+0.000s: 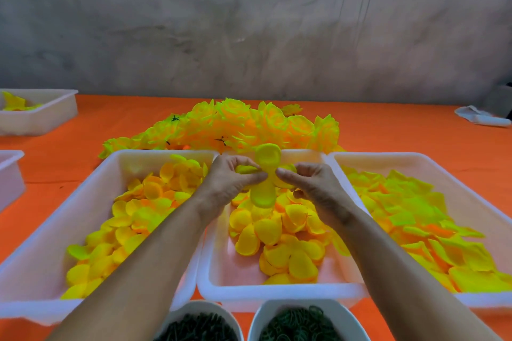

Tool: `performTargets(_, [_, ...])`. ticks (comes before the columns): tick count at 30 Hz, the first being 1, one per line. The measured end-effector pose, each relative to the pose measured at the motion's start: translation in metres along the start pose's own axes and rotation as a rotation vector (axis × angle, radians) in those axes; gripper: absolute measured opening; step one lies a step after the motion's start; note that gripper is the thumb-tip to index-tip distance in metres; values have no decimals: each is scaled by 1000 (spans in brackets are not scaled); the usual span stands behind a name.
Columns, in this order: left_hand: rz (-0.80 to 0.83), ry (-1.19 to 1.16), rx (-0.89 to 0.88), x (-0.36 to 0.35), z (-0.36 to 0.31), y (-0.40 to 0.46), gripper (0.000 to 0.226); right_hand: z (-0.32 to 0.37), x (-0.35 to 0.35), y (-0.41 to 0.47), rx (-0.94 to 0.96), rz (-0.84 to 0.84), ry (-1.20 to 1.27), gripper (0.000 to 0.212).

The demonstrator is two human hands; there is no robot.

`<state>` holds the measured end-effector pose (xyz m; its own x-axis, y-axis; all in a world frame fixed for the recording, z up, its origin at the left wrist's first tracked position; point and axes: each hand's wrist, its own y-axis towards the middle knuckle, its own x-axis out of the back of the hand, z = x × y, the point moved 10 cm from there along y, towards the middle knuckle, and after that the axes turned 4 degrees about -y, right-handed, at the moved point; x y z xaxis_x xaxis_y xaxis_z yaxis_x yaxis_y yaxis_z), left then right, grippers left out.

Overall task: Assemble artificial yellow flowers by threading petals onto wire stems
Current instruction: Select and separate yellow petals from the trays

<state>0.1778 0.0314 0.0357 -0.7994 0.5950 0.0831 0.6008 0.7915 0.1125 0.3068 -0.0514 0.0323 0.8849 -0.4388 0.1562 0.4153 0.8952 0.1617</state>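
A yellow petal piece (265, 174) with rounded lobes hangs between my two hands above the middle tray (219, 279). My left hand (231, 177) pinches its left side near the centre. Its right side is pinched by my right hand (307, 183). Any wire stem is hidden behind the fingers and petals. Loose yellow petals (279, 235) fill the middle tray below. Finished yellow flowers (235, 124) lie in a heap on the orange table (388, 124) behind the trays.
A left tray (91, 183) and a right tray (476, 202) also hold yellow petals. Two white bowls (199, 310) (299, 306) with dark green parts stand at the front edge. Further white trays (55, 111) sit at far left; a white cloth (479, 116) lies far right.
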Motion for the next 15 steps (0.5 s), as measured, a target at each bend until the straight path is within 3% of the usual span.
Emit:
performTargets(3, [-32,-48,-8,4,5,1,5,-7,-5,2,-59,78,49,9])
performTargets(8, [-24,-24,-59,2,8,1,9,3,1,1,80,-5,63,30])
performTargets(15, [-87,-48,-102,9,7,-1,9,0,2,0,97,-83,68,20])
